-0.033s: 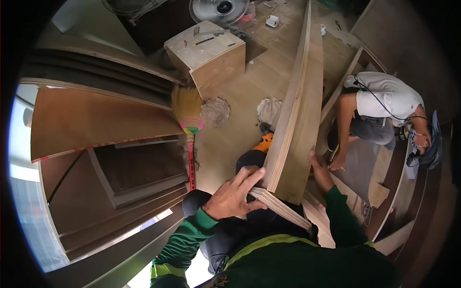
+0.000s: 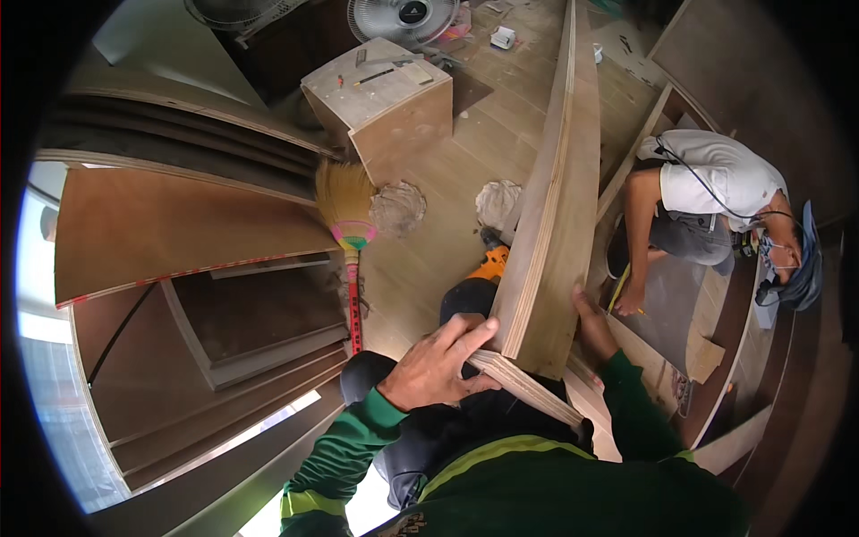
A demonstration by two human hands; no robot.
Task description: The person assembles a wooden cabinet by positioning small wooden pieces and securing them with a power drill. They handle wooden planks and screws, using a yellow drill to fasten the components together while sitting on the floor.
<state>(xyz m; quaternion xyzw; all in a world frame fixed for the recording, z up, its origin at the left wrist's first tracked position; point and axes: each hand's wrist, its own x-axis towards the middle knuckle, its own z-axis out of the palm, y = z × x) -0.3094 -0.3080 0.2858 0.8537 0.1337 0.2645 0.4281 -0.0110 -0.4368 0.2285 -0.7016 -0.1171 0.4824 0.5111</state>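
A long plywood assembly (image 2: 559,242) stretches away from my lap, its boards meeting along a lengthwise edge with the layers showing. A short plywood strip (image 2: 528,387) lies across its near end and meets it at a corner. My left hand (image 2: 438,362) is closed round the left end of that strip, with the thumb below and a fingertip by the corner. On the other side, my right hand (image 2: 594,324) grips the long assembly's right edge; most of its fingers are hidden. An orange power tool (image 2: 492,262) rests just left of the assembly, partly covered by my knee.
A co-worker in a white shirt (image 2: 716,170) crouches at the right, holding a thin yellow thing. A broom (image 2: 353,268) leans by stacked panels (image 2: 197,224) at left. Beyond are a plywood box (image 2: 403,121) with small tools on top, two crumpled cloths (image 2: 398,208), and a fan (image 2: 407,18).
The surroundings have shifted very slightly to the left in view. Both hands keep the same hold on the plywood.
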